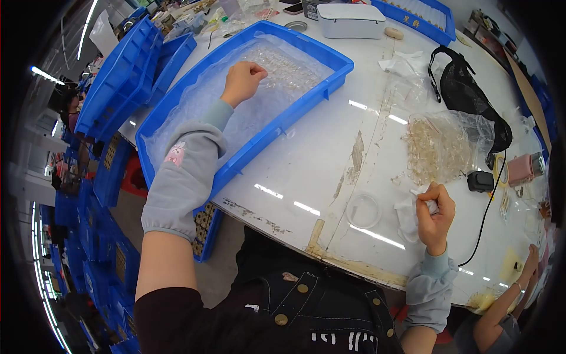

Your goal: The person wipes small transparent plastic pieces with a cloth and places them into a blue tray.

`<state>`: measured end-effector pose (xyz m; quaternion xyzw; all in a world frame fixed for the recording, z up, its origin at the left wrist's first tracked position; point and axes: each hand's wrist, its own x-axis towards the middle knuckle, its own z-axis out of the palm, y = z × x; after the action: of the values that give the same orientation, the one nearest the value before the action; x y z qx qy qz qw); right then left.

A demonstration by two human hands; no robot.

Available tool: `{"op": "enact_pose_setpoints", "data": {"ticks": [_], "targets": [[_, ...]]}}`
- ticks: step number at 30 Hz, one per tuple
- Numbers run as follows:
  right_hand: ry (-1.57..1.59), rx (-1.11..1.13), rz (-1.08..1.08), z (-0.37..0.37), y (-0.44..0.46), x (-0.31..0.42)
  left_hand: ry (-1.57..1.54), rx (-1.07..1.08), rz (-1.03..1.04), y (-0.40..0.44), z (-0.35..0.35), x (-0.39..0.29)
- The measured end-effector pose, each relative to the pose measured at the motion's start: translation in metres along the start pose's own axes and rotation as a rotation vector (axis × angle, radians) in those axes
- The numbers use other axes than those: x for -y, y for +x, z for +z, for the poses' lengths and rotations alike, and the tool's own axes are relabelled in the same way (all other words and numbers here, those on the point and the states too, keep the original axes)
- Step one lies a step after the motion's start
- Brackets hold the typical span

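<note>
My left hand is closed in a pinch above the blue tray. Whatever sits between its fingertips is too small to make out. Crinkled clear plastic film lines this tray, and rows of small clear, shiny pieces lie on it near the far end. On the right, my right hand is closed around a crumpled white tissue, part of which spreads on the table. Just beyond that hand lies a clear plastic bag full of thin, pale gold pieces.
A round clear dish rests on the white table. To the right are a black pouch, a small black box and a cable. Stacked blue crates stand at left. Another person's arm reaches in at lower right.
</note>
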<state>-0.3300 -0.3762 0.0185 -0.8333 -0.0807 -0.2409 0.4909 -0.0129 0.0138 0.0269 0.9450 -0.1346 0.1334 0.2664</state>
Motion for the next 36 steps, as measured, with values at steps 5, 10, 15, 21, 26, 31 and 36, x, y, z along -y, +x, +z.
{"op": "enact_pose_setpoints", "data": {"ticks": [5, 10, 15, 21, 26, 31, 36], "targets": [[-0.004, 0.008, -0.005, 0.0, 0.001, 0.003, -0.074, 0.057, 0.024, -0.021, -0.035, -0.03], [0.025, -0.003, 0.032, 0.001, 0.001, 0.003, -0.182, 0.163, 0.23, -0.087, -0.069, -0.108], [0.108, -0.027, 0.131, -0.008, 0.004, 0.0, -0.194, 0.354, 0.414, -0.156, -0.065, -0.17], [0.166, -0.102, 0.287, -0.027, 0.01, -0.007, -0.381, 0.464, 0.432, -0.183, -0.029, -0.195], [0.352, -0.083, 0.493, -0.042, 0.013, -0.015, -0.468, 0.481, 0.552, -0.184, 0.009, -0.224], [0.517, 0.023, 0.548, -0.061, 0.014, -0.019, -0.43, 0.477, 0.637, -0.187, 0.054, -0.248], [0.577, 0.049, 0.556, -0.077, 0.014, -0.029, -0.392, 0.483, 0.652, -0.183, 0.08, -0.257]]}}
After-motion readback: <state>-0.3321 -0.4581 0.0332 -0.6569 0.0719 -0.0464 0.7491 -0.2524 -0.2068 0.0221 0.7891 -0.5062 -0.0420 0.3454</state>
